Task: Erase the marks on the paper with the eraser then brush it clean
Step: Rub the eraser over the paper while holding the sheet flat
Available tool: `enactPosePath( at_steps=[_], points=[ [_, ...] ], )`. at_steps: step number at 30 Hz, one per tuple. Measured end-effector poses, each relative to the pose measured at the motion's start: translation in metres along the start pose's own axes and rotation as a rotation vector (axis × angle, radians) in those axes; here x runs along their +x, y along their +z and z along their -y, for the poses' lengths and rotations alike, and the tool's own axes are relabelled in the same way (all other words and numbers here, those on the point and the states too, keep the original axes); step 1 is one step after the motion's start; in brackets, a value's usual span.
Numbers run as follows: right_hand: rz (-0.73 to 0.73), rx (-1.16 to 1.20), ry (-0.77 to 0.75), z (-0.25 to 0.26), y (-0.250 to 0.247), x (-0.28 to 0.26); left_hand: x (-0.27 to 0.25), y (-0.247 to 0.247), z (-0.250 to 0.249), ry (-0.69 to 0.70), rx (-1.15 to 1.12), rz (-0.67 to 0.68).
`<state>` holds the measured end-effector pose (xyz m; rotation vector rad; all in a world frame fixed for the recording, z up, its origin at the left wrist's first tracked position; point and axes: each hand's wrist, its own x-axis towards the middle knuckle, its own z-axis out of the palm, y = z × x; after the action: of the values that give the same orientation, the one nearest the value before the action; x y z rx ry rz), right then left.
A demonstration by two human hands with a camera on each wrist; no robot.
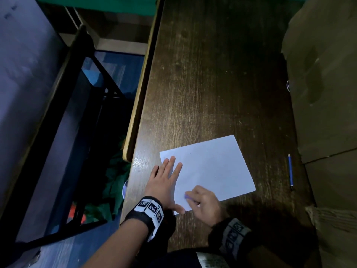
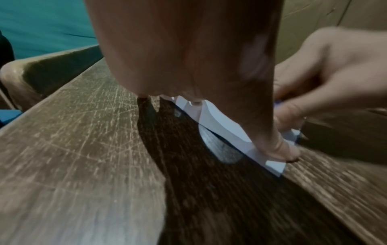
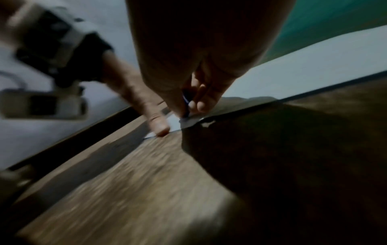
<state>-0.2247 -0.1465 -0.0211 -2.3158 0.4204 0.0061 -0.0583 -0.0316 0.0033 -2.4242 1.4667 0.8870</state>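
Left hand (image 1: pixel 164 182) lies flat, fingers straight and spread, on the left edge of the white paper (image 1: pixel 212 167); its grip is wide and holds nothing. Thumb tip (image 1: pixel 180 209) presses the paper's near corner; the left wrist view shows that corner pinned under the thumb (image 2: pixel 278 149) against the tabletop (image 1: pixel 212 84).

Paper sits flat on the dark wood tabletop, tilted, near the tabletop's near end. Marks on it too faint to make out.

Right hand (image 1: pixel 205 203) rests on the paper's near edge, just right of the left thumb. Its grip is narrow: fingertips pinch a small bluish eraser (image 1: pixel 188 196), which touches the paper. In the right wrist view the eraser (image 3: pixel 186 99) shows as a blue sliver between thumb and fingers, pressed down at the paper's edge (image 3: pixel 173 122). That view is blurred.

Right of the paper, well apart from it, a blue pencil (image 1: pixel 290 171) lies on the tabletop.
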Motion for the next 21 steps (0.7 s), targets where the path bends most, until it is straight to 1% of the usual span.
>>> enactPosePath(
  at_steps=[2, 3, 4, 5, 6, 8, 10, 11, 12, 14, 16, 17, 19, 21],
  points=[
    [-0.252, 0.033, 0.136, -0.021, -0.011, 0.003, -0.007, 0.006, 0.002, 0.031, -0.032, -0.012],
    [-0.366, 0.007, 0.222, -0.03, -0.017, 0.004, -0.013, 0.011, 0.003, 0.054, -0.056, -0.027],
    [-0.443, -0.03, 0.296, -0.037, -0.021, 0.004, -0.02, 0.017, 0.004, 0.079, -0.07, -0.035],
    [-0.476, -0.072, 0.351, -0.041, -0.025, 0.005, -0.029, 0.023, 0.004, 0.099, -0.082, -0.041],
    [-0.469, -0.121, 0.382, -0.043, -0.027, 0.007, -0.039, 0.027, 0.004, 0.119, -0.093, -0.046],
    [-0.365, -0.164, 0.404, -0.044, -0.033, 0.014, -0.054, 0.028, 0.002, 0.156, -0.116, -0.039],
    [-0.239, -0.128, 0.386, -0.044, -0.042, 0.021, -0.057, 0.019, 0.001, 0.198, -0.21, 0.012],
    [-0.19, -0.098, 0.371, -0.044, -0.05, 0.025, -0.055, 0.013, 0.003, 0.223, -0.288, 0.017],
    [-0.146, -0.072, 0.354, -0.043, -0.057, 0.029, -0.05, 0.005, 0.007, 0.243, -0.356, -0.009],
    [-0.081, -0.04, 0.305, -0.045, -0.071, 0.037, -0.034, -0.008, 0.019, 0.212, -0.4, -0.115],
    [-0.053, -0.054, 0.268, -0.046, -0.078, 0.043, -0.012, -0.013, 0.036, 0.188, -0.381, -0.222],
    [-0.061, -0.094, 0.247, -0.045, -0.08, 0.045, -0.001, -0.015, 0.043, 0.186, -0.354, -0.236],
    [-0.085, -0.131, 0.181, -0.036, -0.077, 0.049, 0.015, -0.018, 0.052, 0.173, -0.255, -0.174],
    [-0.039, -0.05, 0.13, -0.02, -0.069, 0.051, 0.023, -0.018, 0.052, 0.161, -0.146, -0.111]
  ],
)
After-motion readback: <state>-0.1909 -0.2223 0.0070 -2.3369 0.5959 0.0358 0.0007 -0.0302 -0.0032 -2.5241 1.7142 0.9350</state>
